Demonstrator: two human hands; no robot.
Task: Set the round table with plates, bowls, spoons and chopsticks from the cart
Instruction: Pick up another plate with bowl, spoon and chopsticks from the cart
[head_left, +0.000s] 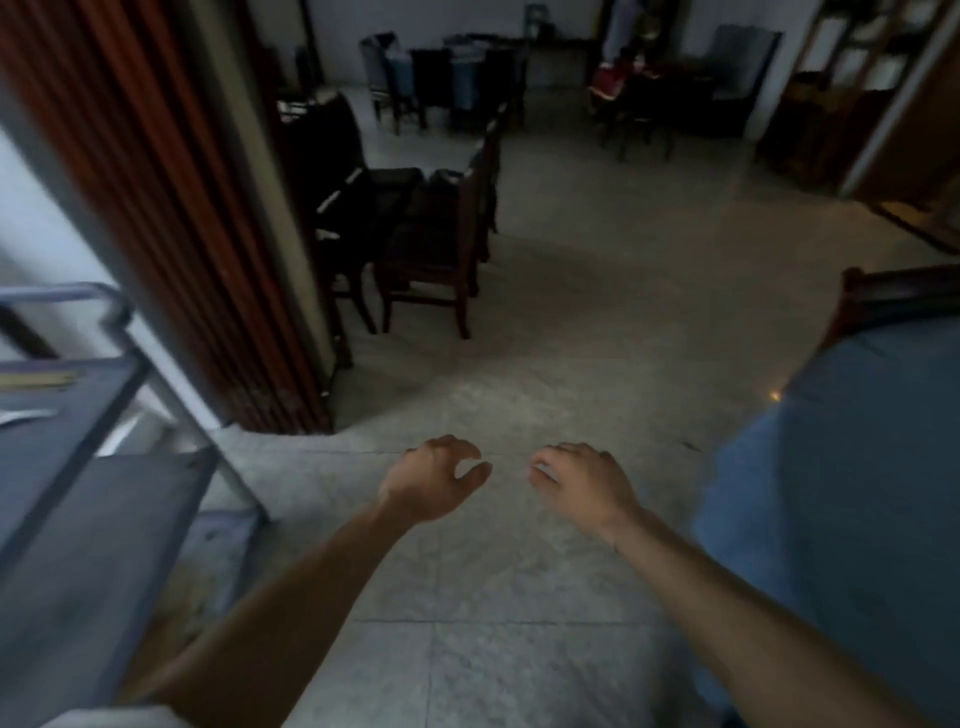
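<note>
— Head view, floor level: what is listed?

— Item one, cart (78, 467), one, metal-framed, grey shelves, at the left edge. On its top shelf lie pale slim pieces, too blurred to name or count. Item two, round table (857, 519), one, under a blue cloth, at the right edge; only part shows. Item three, dark wooden chairs (431, 244), two counted beside the brown folding partition (171, 208); more furniture at the far wall, blurred beyond counting.

— Any brands or lettering?

— None legible anywhere.

— And the hands?

— Two, both bare, forearms stretched forward over the tiled floor (519, 649), between cart and table. Left hand (431, 478): palm down, fingers loosely curled, thumb apart, holding nothing. Right hand (582, 480): palm down, fingers loosely bent, likewise holding nothing. The two are near each other, not touching.
</note>
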